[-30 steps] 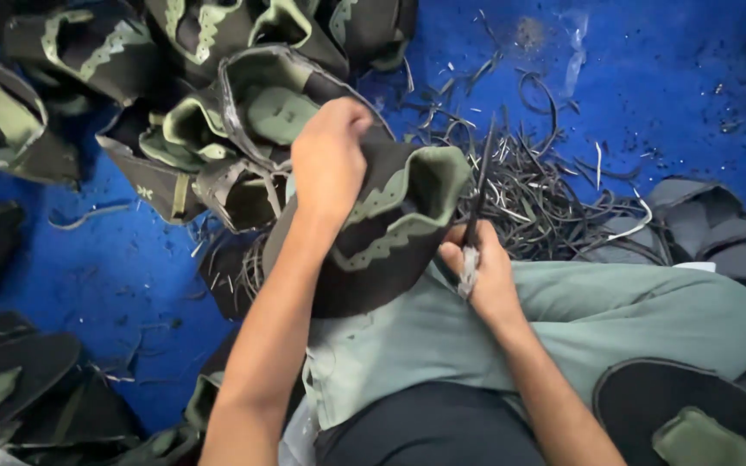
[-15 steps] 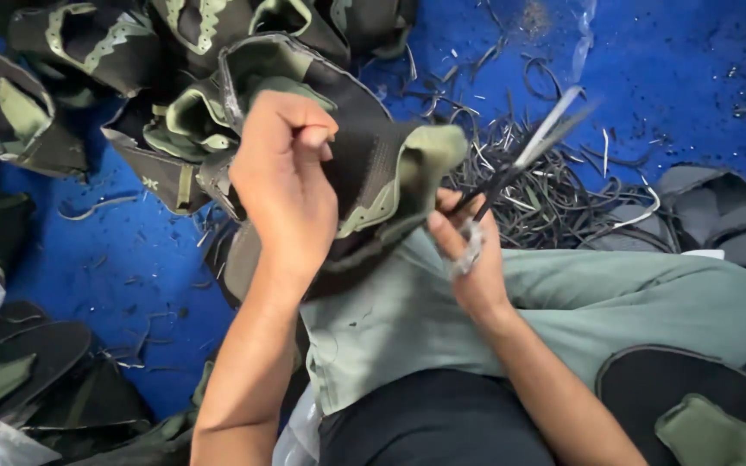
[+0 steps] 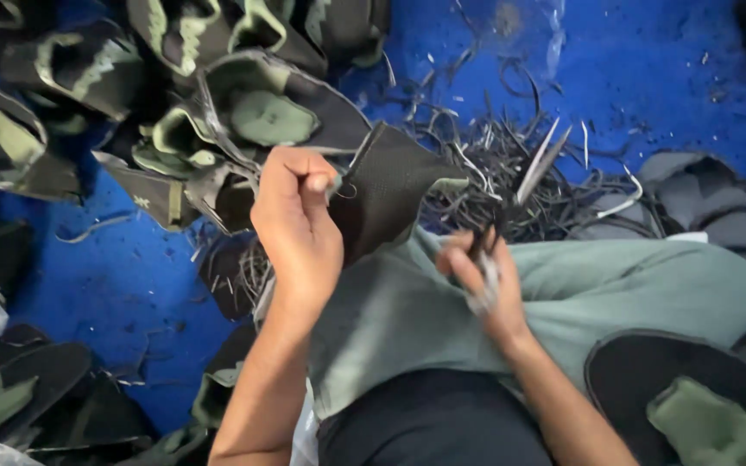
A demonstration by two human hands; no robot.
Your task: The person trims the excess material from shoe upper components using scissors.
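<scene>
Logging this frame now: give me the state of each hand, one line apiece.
Left hand: closed, gripping the dark mesh shoe upper.
Right hand: closed around the scissors, blades open and pointing up; motion-blurred.

There is one view only, from a camera worn on the person's head, looking steeply down over the lap toward the floor. It sits close: both forearms enter from the bottom edge, and the left hand and right hand fill the middle of the picture. The bent knee in grey-green trousers crosses the right half, straight below the lens. Beyond the hands, toward the top edge, the view reaches the blue floor covering, so forward for the person is upward in the picture. The right hand is blurred. No second view shares this scene.
</scene>
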